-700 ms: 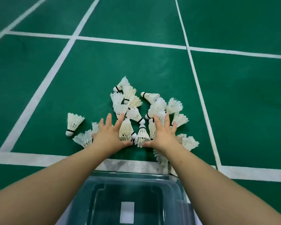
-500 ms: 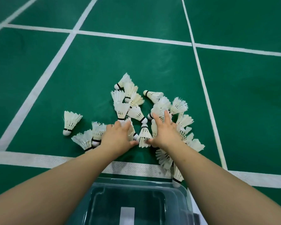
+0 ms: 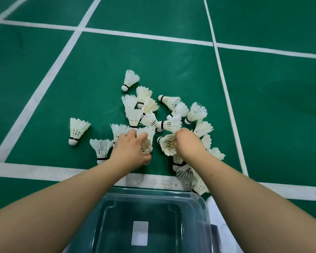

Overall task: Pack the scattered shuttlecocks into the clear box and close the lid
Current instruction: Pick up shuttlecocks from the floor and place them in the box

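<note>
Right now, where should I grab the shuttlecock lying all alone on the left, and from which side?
Pinch the lone shuttlecock at its narrow end, by the black band above the round cork. Come from the near side: the cork points toward you, the feathers fan away and would probably bend, and nothing lies against it.

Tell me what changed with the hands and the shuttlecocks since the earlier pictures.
Both hands went from flat and spread to curled: the left hand now grips a shuttlecock from the pile, and the right hand grips a second shuttlecock by its feathers. The lone shuttlecock at left, the rest of the pile and the clear box stayed put.
</note>
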Demonstrator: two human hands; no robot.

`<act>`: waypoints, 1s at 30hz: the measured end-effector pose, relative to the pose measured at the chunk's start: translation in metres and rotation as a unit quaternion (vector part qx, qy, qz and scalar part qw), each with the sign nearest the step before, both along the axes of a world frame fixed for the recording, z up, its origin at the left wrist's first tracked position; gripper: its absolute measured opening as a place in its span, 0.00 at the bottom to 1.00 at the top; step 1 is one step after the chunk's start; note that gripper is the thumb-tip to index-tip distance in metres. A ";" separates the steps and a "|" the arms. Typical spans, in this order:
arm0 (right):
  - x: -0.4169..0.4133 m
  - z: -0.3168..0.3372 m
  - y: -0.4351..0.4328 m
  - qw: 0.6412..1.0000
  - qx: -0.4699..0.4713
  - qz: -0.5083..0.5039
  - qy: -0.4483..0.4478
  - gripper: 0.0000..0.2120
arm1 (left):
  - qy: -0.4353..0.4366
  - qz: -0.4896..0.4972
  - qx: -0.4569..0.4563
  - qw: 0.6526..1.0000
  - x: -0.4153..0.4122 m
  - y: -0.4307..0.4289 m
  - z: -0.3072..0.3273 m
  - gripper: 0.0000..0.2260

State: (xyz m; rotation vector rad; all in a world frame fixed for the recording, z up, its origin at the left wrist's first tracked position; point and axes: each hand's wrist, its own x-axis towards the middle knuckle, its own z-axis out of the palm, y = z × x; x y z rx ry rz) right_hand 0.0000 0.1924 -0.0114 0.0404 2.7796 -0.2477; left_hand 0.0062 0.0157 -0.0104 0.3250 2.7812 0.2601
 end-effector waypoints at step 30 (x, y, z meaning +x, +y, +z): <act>0.182 0.255 -0.037 0.982 0.042 0.014 0.181 0.08 | 0.226 -0.024 0.060 0.972 0.171 -0.042 0.220 0.27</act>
